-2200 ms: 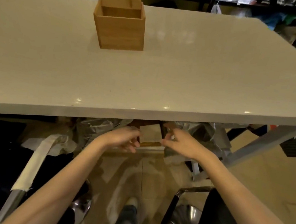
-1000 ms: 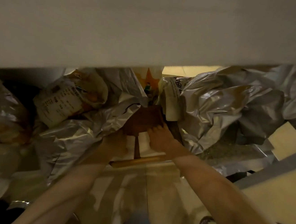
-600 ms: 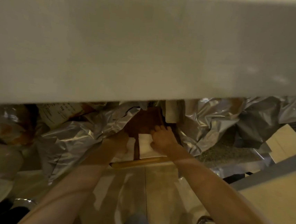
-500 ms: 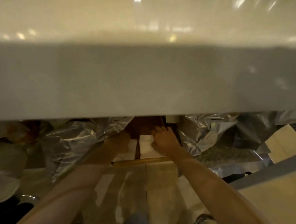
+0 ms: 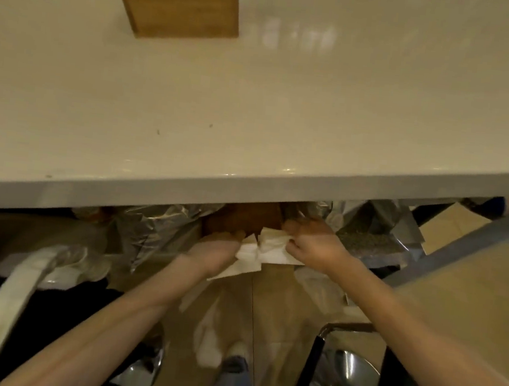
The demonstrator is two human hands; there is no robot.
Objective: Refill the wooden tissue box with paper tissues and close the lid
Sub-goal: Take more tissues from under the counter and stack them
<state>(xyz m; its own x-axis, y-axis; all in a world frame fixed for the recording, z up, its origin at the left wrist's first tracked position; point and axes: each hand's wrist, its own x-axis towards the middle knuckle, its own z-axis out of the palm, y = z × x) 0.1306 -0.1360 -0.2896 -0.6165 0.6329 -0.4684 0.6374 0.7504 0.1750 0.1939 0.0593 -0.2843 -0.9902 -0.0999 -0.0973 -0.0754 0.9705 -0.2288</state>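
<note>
I see both hands below the near edge of the table (image 5: 251,149), each gripping one end of a bundle of white paper tissues (image 5: 261,249). My left hand (image 5: 214,252) has its fingers curled round the left end of the bundle; my right hand (image 5: 313,245) pinches the right end, fingers bent over it. The tissues hang between the two sets of fingers, touching both. Just beyond the fingertips lies a brown box (image 5: 244,218), with crumpled silver bags (image 5: 156,230) on either side. The wooden tissue box (image 5: 178,2) stands on the tabletop, well beyond and above my fingers, its top out of view.
</note>
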